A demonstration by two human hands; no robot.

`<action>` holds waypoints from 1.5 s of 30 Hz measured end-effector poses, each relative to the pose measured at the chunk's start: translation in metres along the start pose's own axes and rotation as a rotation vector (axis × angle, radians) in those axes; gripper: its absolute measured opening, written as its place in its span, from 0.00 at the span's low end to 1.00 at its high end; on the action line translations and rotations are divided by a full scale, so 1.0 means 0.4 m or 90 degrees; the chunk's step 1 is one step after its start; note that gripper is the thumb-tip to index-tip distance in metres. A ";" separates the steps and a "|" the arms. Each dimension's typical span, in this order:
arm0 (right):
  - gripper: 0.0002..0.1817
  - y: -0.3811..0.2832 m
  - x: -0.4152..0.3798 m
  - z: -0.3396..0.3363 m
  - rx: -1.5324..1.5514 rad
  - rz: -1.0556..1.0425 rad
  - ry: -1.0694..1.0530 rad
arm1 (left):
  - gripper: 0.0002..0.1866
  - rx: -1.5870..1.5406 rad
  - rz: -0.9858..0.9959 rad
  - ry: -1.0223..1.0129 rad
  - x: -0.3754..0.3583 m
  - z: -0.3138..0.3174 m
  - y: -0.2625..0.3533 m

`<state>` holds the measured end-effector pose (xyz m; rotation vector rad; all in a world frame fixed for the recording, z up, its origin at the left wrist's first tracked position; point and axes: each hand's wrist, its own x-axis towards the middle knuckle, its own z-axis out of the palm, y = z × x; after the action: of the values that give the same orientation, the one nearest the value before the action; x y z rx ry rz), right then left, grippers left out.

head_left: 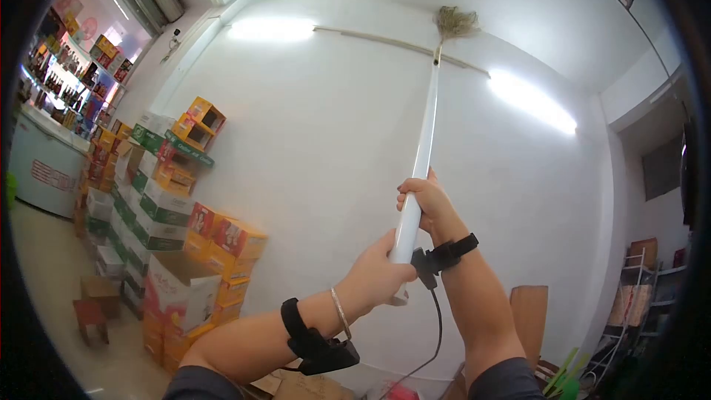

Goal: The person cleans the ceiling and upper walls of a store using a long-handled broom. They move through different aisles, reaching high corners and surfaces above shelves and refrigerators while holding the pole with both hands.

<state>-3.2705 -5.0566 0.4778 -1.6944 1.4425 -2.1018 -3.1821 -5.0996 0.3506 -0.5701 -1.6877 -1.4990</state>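
Note:
A long white pole (425, 141) rises from my hands toward the ceiling, with a straw-coloured bristle head (454, 24) at its top, near where wall and ceiling meet. My left hand (376, 270) is wrapped round the pole's lower end. Higher up the pole, my right hand (426, 198) grips it with bent fingers. Black straps with small devices circle both wrists, and a cable hangs by the right one. The bristle head overlaps the ceiling in view; whether it touches is unclear.
Stacked cartons (164, 215) stand along the wall at left, beside a white chest freezer (48, 167) and a small red stool (90, 318). Two lit tube lights (532, 102) are on the wall. A metal rack (629, 296) stands at right; cardboard lies below my arms.

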 end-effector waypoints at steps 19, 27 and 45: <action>0.33 0.183 0.273 0.469 0.052 0.019 -0.124 | 0.32 0.096 -0.098 0.147 -0.018 -0.480 0.099; 0.08 0.391 0.462 0.682 0.052 -0.066 -0.343 | 0.28 0.542 -0.073 0.278 -0.018 -0.811 0.059; 0.06 0.626 0.719 1.376 -0.015 -0.202 -0.323 | 0.24 0.581 -0.002 0.170 -0.121 -1.609 0.198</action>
<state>-3.0592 -5.6920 0.4819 -2.3676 1.1058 -1.5857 -2.9251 -5.6968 0.3526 0.1216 -1.9085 -0.6252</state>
